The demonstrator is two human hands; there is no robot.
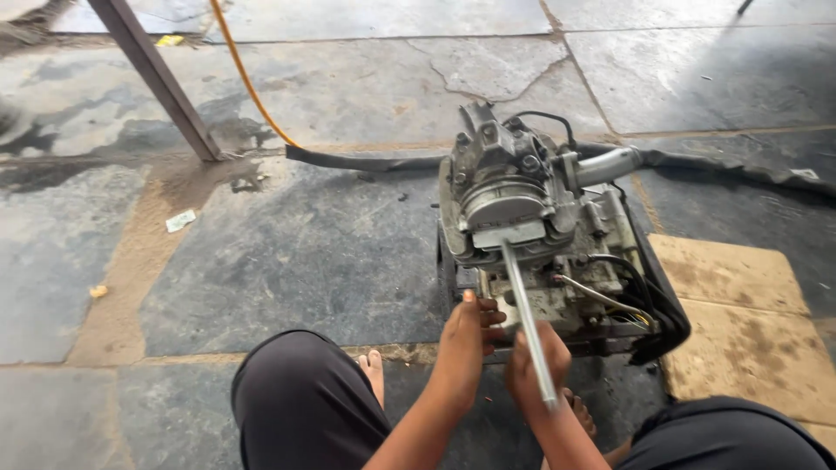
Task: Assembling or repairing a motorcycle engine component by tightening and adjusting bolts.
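A grimy grey motorcycle engine [514, 200] stands upright on the stone floor in front of me. A long silver metal rod tool [527, 313] runs from the engine's front face down toward me. My right hand [535, 361] is closed around the rod's lower part. Just to its left, my left hand [470, 335] rests with curled fingers against the engine's lower front edge, beside the rod. Black cables [657, 318] hang off the engine's right side.
My knees in dark trousers [300, 400] frame the bottom, with bare toes showing between. A black rubber strip [366, 161] lies behind the engine. A slanted metal pole [157, 78] and a yellow hose [244, 78] cross the far left. Tan stone slabs [740, 322] lie right.
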